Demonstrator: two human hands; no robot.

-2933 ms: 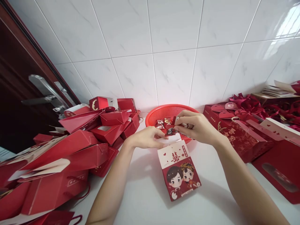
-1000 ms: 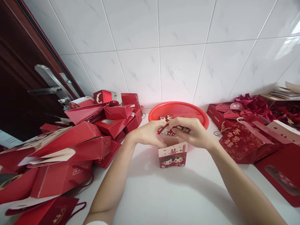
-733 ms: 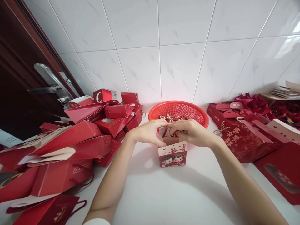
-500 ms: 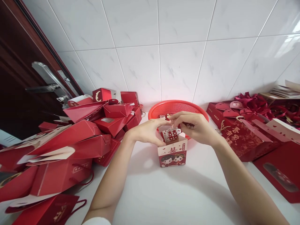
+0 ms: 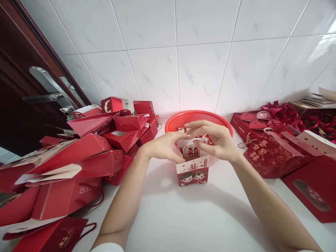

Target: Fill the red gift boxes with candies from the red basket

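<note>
On the left, the left hand spans the open top of the box; whether its grip clamps, I can't tell. The box stands mid-table, one packet seemingly already in, flaps unclosed, sweets lying in the basket behind. Rightmost, the right hand hovers, its grip apart.

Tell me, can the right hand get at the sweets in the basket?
Probably yes: the right hand looks close to the basket, whose top is open, and some sweets show past that hand. I can't tell whether it holds something.
</note>
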